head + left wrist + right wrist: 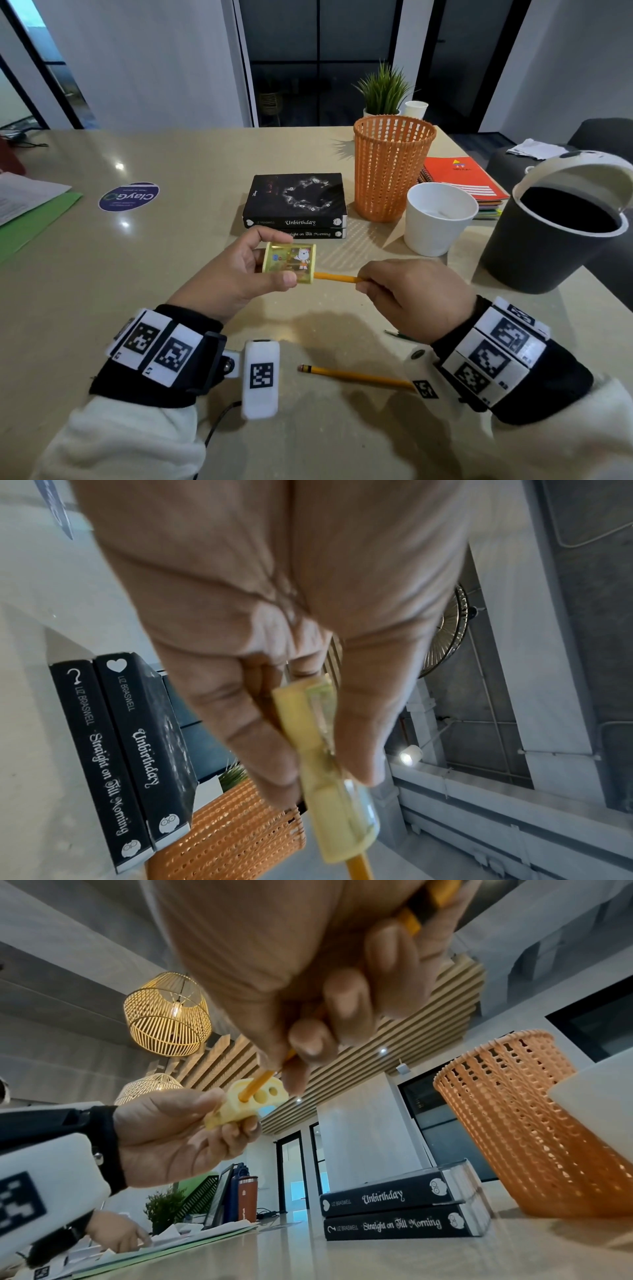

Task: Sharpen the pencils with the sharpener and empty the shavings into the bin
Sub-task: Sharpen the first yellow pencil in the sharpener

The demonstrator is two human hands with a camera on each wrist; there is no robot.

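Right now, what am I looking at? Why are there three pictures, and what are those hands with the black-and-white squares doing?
No machine here: a person wears three cameras, one on the head and one on each wrist. The squares are markers on the wristbands. The left hand holds a yellow sharpener; the right hand pushes a yellow pencil into it. Another pencil lies on the table, near two books, an orange basket, a white cup and a dark bin.

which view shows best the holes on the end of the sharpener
The right wrist view: the sharpener faces it end-on, holes plain, pencil in one. The head view shows its side only; the left wrist view shows a blurred edge.
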